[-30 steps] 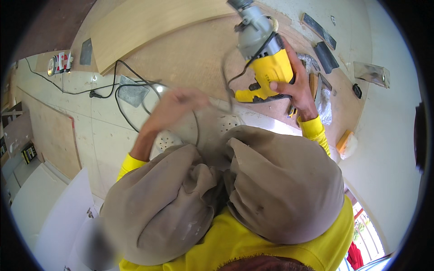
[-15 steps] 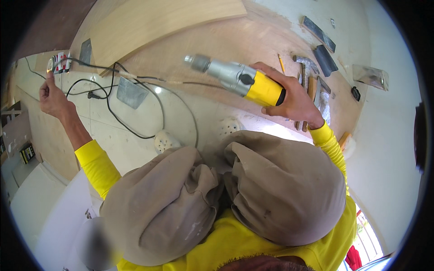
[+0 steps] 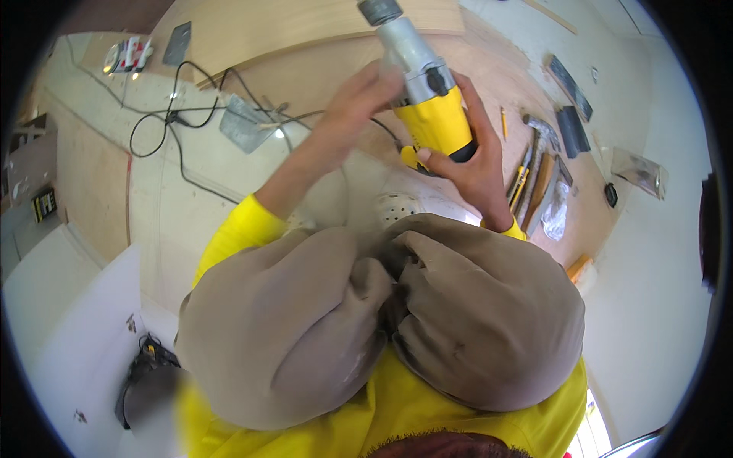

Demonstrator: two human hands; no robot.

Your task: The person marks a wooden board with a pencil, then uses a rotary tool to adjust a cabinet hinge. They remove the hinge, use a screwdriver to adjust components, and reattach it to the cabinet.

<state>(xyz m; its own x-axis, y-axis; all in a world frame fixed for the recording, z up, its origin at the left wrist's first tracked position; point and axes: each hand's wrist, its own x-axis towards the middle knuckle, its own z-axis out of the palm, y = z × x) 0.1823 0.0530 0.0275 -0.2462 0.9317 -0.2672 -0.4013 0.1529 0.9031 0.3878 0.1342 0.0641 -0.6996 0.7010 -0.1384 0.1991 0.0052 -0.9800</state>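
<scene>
A yellow and grey power drill [image 3: 435, 128] is held up in front of my knees, its chuck pointing away from me. My right hand [image 3: 479, 169] grips its yellow rear end from the right, the thumb lying across the near side. My left hand [image 3: 353, 111] is at the left side of the grey housing, close to or touching it. Motion smears its fingertips, and I cannot tell whether they grip. A dark cord [image 3: 305, 116] runs left from near the drill.
Black cable [image 3: 179, 118] lies looped on the tiles beside a grey plate [image 3: 243, 126]. A wooden board [image 3: 305, 34] stretches across the far side. On the right are a hammer [image 3: 540, 124], a pencil [image 3: 504, 122], wooden-handled tools [image 3: 542, 183] and dark blocks [image 3: 571, 130].
My left hand has come from the items at far left over to the drill. The drill has swung from pointing left to pointing away from me. My view has shifted slightly.
</scene>
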